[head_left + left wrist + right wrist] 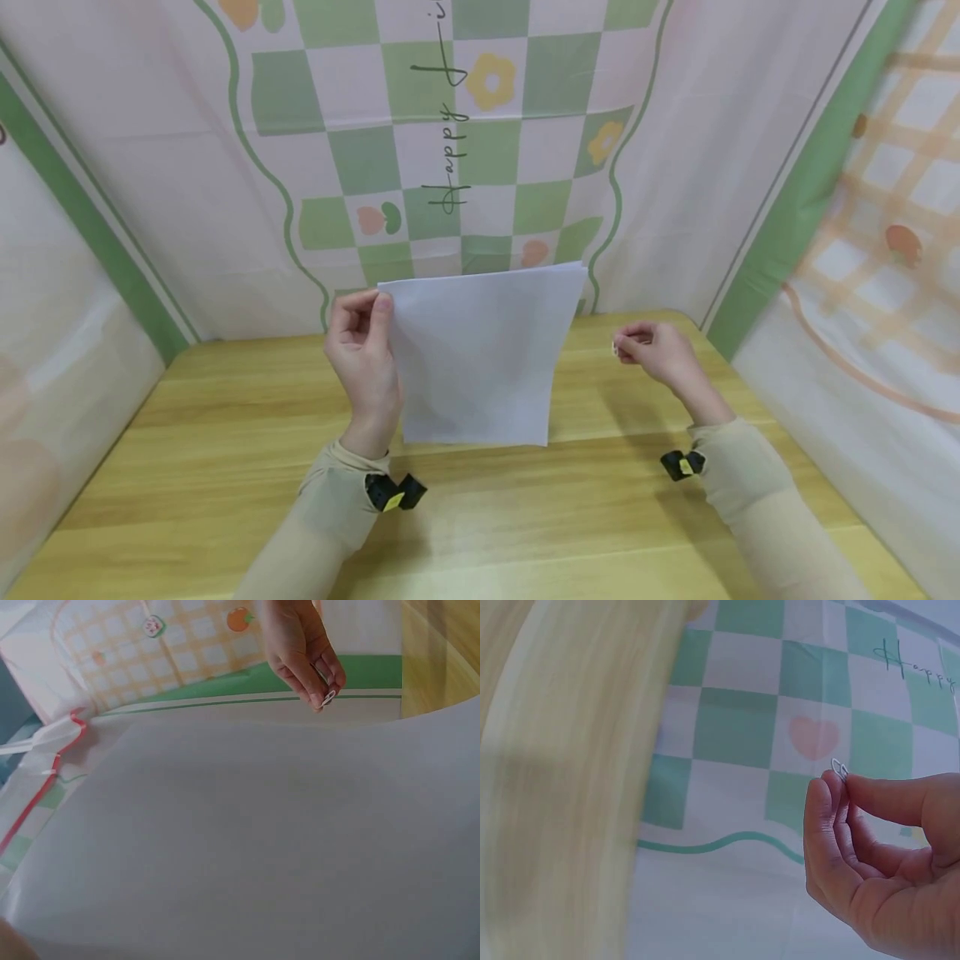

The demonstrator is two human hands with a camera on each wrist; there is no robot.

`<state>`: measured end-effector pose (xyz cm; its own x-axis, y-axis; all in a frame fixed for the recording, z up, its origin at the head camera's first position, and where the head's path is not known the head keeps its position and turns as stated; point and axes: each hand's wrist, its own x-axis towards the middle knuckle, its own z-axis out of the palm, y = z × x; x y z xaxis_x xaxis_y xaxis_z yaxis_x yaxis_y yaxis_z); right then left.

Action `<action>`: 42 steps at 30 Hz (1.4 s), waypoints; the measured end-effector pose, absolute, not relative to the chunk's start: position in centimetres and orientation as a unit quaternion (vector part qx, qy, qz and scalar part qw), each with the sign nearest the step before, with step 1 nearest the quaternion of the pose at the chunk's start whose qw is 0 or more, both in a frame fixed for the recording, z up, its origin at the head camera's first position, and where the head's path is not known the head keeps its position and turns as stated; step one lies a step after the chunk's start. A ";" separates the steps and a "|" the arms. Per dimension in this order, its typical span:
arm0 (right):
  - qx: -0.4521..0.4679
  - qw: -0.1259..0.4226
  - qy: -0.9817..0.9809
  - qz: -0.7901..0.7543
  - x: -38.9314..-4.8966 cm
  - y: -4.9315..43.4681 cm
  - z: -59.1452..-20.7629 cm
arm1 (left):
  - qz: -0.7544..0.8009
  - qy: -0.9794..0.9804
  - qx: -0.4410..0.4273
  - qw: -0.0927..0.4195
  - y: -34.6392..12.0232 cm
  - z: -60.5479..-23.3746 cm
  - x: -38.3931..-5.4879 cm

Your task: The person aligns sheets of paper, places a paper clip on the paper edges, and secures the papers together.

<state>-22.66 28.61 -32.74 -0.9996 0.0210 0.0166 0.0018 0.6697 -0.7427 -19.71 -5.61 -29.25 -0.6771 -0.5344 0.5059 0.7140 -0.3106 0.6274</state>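
My left hand (366, 358) pinches the top left corner of some white paper (480, 358), thumb in front. The paper hangs upright above the table, and a second edge at its top right suggests more than one sheet. It fills most of the left wrist view. Off to the right, apart from the paper, my right hand (660, 354) pinches a small silvery paper clip (840, 769) between thumb and fingertips. The clip's looped end sticks out past the fingertips in the right wrist view.
Below the hands lies a wood-grain table (225, 433). A cloth with green checks (360, 158) hangs behind it, and patterned cloths stand at the left and right sides. Each sleeve carries a small black device (682, 465) at the wrist.
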 end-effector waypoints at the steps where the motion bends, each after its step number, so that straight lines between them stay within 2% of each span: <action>1: -0.004 0.014 -0.914 0.406 -22.6 28.5 -32.6 | -0.802 -0.442 -0.102 0.388 -5.6 -29.2 -19.7; 17: 0.006 0.025 -0.922 0.387 -21.5 27.5 -31.3 | -0.801 -0.447 -0.096 0.386 -5.4 -29.3 -19.7; 42: 0.052 0.090 -0.911 0.398 -19.7 25.2 -29.6 | -0.802 -0.442 -0.103 0.387 -5.4 -29.4 -19.9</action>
